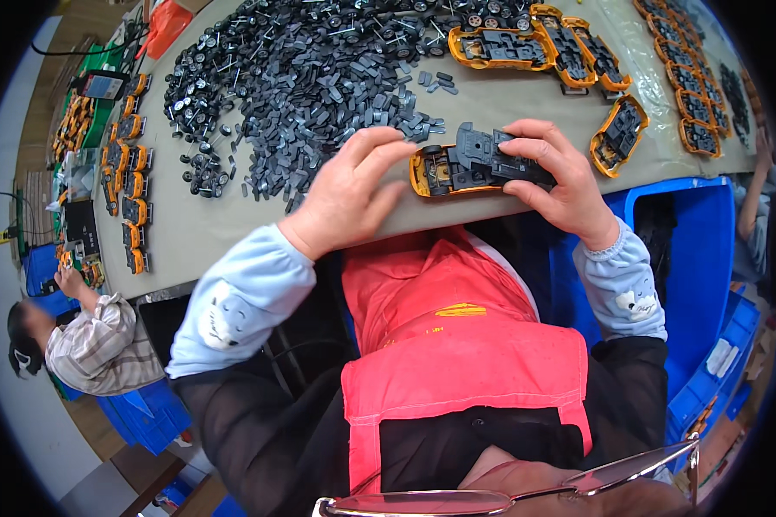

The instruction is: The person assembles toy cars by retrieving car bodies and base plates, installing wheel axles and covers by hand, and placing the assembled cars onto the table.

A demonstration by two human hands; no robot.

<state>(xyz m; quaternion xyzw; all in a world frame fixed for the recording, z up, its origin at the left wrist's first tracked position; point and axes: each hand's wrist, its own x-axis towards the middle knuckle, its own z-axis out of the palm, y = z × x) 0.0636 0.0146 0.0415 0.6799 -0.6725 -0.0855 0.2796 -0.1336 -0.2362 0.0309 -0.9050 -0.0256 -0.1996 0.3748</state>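
An orange toy car body (420,176) lies underside up near the table's front edge, with black parts inside it and a wheel at its left end. My right hand (556,177) grips a black plastic base plate (483,148) between thumb and fingers, over the right part of the car. The plate sits somewhat askew and hides much of the body. Beside the car's left end is my left hand (353,191), thumb and fingers apart, with nothing visible between them; its fingertips come close to the wheel end.
Beyond my hands spreads a heap of small black plastic pieces (319,112), with black wheels on axles (203,95) around it. Overturned orange cars (619,136) stand right and in rows left (134,185). A blue crate (694,250) is at my right. Another person (99,345) sits far left.
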